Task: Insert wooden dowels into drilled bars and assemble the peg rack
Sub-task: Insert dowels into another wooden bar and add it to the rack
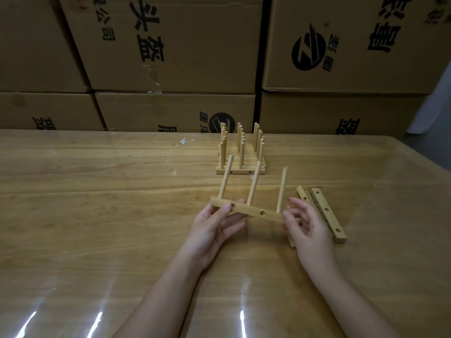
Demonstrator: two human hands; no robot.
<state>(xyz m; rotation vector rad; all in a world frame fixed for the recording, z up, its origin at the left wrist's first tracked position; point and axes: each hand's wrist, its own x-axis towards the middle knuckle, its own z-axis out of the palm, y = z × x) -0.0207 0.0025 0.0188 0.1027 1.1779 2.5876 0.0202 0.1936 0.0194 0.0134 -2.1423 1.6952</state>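
Bar of pale drilled wood (246, 211) with three upright round wooden dowels (253, 184), held above the glossy wooden worktop (97, 191), near centre. Left hand (214, 228) pinches its left end; right hand (307, 228), half curled, pinches the right. Likely light, stiff, smooth: grasp bar ends, not dowels.

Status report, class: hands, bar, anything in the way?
Left hand grips bar, three dowels seated. Right hand at bar's end, grip unclear. Spare bars beside it.

Stacked cardboard boxes (170, 45) behind wooden table (97, 215)
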